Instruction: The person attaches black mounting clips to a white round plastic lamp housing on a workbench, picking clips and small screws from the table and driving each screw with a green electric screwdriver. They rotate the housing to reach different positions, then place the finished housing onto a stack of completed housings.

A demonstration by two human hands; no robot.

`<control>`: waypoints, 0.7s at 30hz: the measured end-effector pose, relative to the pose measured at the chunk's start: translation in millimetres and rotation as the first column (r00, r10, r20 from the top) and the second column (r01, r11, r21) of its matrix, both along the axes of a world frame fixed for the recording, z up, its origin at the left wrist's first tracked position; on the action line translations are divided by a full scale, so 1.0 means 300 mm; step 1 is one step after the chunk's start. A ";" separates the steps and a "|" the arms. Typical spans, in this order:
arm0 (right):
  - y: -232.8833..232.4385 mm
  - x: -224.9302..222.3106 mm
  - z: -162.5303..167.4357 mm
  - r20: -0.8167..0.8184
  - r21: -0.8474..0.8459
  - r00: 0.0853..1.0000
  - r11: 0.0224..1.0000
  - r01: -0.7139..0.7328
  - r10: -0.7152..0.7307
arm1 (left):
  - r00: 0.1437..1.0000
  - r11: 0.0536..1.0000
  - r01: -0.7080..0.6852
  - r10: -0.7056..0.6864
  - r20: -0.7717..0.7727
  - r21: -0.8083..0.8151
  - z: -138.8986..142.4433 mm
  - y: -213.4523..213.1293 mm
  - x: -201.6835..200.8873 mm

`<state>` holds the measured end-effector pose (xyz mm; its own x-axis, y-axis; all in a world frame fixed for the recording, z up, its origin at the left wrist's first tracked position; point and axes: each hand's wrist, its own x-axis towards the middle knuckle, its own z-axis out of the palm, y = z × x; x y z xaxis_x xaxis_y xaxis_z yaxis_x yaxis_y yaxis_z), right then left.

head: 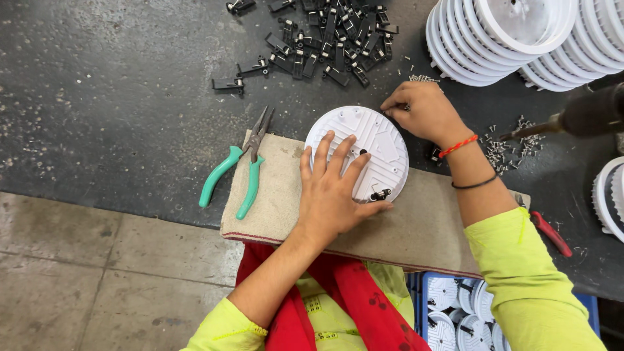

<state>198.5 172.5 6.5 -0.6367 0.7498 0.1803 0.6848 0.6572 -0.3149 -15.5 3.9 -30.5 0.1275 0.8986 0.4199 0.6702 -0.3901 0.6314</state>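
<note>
left hand (335, 188) spread flat on white disc (359, 151) | right hand (422, 112) pinching at disc's far edge | pliers (239, 166) beside

I see even, soft daylight, faint shadows, mild glare on the white discs (520, 36), everything sharp but the blurred drill (585, 117).

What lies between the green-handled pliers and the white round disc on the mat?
In the head view, only bare brown mat lies between the pliers and the white disc. The left hand presses the disc from the near side.
</note>
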 end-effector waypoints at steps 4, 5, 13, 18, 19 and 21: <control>0.003 -0.011 -0.010 -0.035 -0.022 0.999 0.999 0.028 -0.029 | 1.000 1.000 0.010 -0.010 0.017 -0.002 -0.002 0.002 0.000; 0.003 -0.017 -0.012 -0.047 -0.032 0.998 0.999 0.038 -0.040 | 1.000 1.000 0.010 -0.010 0.015 -0.007 -0.003 0.003 0.000; -0.024 -0.044 -0.040 0.008 0.133 0.976 0.967 0.215 -0.218 | 1.000 1.000 0.011 -0.011 -0.003 -0.017 -0.008 0.000 0.001; -0.063 -0.018 -0.071 -0.093 0.026 0.964 0.968 0.251 -0.248 | 1.000 1.000 0.010 -0.010 0.010 -0.003 -0.008 -0.002 0.001; -0.069 -0.019 -0.071 -0.124 -0.012 0.959 0.967 0.255 -0.255 | 1.000 1.000 0.012 -0.012 0.006 -0.008 -0.007 -0.003 0.001; -0.079 -0.020 -0.061 -0.189 -0.027 0.947 0.966 0.259 -0.259 | 1.000 1.000 0.016 -0.016 0.006 -0.001 -0.004 -0.003 0.001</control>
